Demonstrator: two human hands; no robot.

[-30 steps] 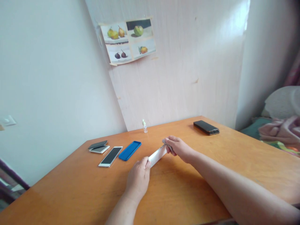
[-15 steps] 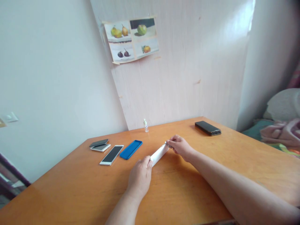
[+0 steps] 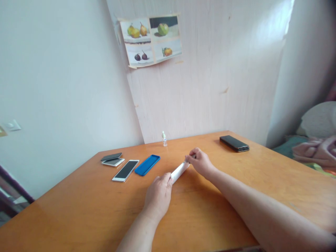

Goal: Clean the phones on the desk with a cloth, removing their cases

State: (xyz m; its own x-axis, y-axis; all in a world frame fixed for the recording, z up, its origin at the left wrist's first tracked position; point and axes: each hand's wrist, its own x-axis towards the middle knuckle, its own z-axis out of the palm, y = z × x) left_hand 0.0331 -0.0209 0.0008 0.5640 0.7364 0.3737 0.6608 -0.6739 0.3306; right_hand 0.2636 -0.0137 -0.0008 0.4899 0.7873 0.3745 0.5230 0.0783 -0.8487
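My left hand (image 3: 159, 194) is closed around the near end of a white phone (image 3: 180, 172), which is tilted so that it appears as a narrow slab. At the phone's far end my right hand (image 3: 201, 162) is pinched, its fingertips at the phone's edge. Something small and greyish shows between those fingers, too small to name. Left of the hands lies an open blue phone case (image 3: 147, 165), hollow side up. Beside the case a white phone with a dark screen (image 3: 126, 170) rests flat.
Further left, a dark flat slab (image 3: 111, 156) lies partly over another white phone (image 3: 113, 162). A small clear pump bottle (image 3: 164, 139) stands at the back of the wooden table (image 3: 89, 210). A black wallet-like case (image 3: 234, 143) lies at the back right.
My right fingers have lifted slightly at the phone's far end. The left hand keeps its grip. The whole view has shifted a little.
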